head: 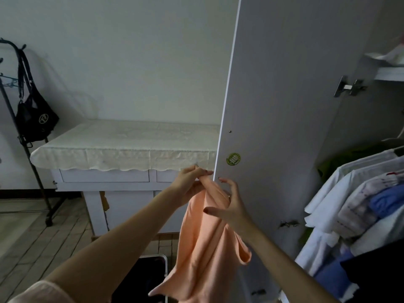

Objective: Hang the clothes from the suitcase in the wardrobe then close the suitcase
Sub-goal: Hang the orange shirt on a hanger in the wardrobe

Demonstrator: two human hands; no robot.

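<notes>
A peach-coloured garment (205,248) hangs down in front of me, beside the edge of the open wardrobe door (273,127). My left hand (190,182) pinches its top end and holds it up. My right hand (229,204) touches the cloth just below, with fingers spread and thumb out. The open wardrobe at the right holds several hung clothes (360,204), white, blue and patterned. A dark suitcase (148,278) with a pale rim shows at the bottom, partly hidden by my left arm and the garment.
A white table (122,145) with a cream cloth stands against the wall behind the door. A black coat stand (28,149) with a black bag (35,121) is at the far left. A wardrobe shelf (389,73) is at the upper right. The floor is tiled.
</notes>
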